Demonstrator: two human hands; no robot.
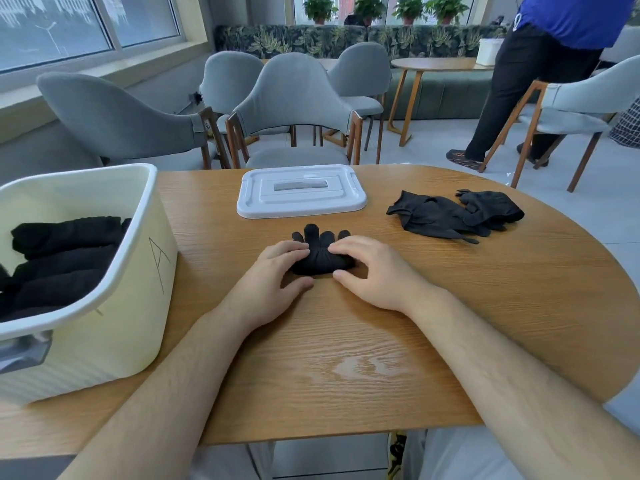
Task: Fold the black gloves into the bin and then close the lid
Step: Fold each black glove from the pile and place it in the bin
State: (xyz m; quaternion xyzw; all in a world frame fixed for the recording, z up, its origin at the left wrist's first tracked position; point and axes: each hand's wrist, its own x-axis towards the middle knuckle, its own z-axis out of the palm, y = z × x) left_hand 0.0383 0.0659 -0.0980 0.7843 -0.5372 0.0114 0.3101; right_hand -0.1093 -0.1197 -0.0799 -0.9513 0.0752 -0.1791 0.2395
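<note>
Head view, bin (138, 323) holds folded gloves (65, 258), lid (301, 194) off, left hand (273, 275), right hand (374, 271), fingers (343, 249) pinching rolled glove (322, 261)

Bare forearms stretched forward, left grip (273, 271) and right grip (374, 271), fingers curled, pinching rolled glove (323, 263)

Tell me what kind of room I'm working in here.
Probably a café or break lounge: grey upholstered chairs set around wooden tables, a leaf-patterned bench along the windows, and potted plants on the sill.
</note>
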